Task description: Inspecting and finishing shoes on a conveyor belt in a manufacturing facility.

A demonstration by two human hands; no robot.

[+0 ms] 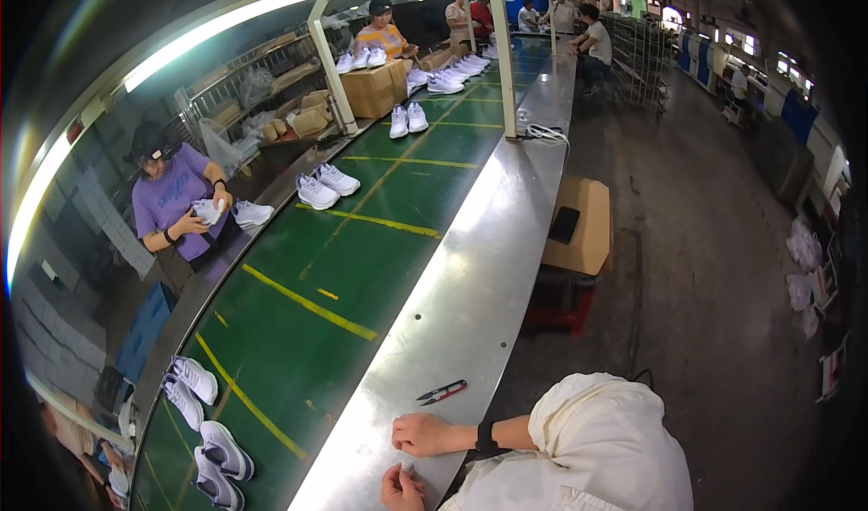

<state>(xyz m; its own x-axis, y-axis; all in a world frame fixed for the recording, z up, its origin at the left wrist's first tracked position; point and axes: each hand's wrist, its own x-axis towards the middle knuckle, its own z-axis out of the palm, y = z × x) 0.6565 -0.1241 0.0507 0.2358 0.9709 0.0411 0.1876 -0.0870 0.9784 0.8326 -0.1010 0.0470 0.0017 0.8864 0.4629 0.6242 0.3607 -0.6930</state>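
Observation:
My right hand (pixel 423 434), with a black band on its wrist, rests on the bare metal ledge (pixel 452 312) beside the belt. Its fingers are curled in, and nothing shows in them. Just below it, my left hand (pixel 400 490) lies near the ledge with fingers bent and thumb close against them; I see no object there. A pair of thread snips (pixel 442 392) with red and dark handles lies on the ledge, just beyond my right hand and apart from it. Across the green conveyor belt (pixel 298 348), two pairs of white-and-purple sneakers (pixel 226 449) sit at the lower left.
More sneakers (pixel 327 185) stand farther up the belt. Across it, a person in purple (pixel 181 194) holds a shoe. A cardboard box (pixel 375 89) stands by the far side. Right of the ledge, a dark phone (pixel 564 225) lies on cardboard (pixel 583 250). A white post (pixel 502 59) rises from the ledge.

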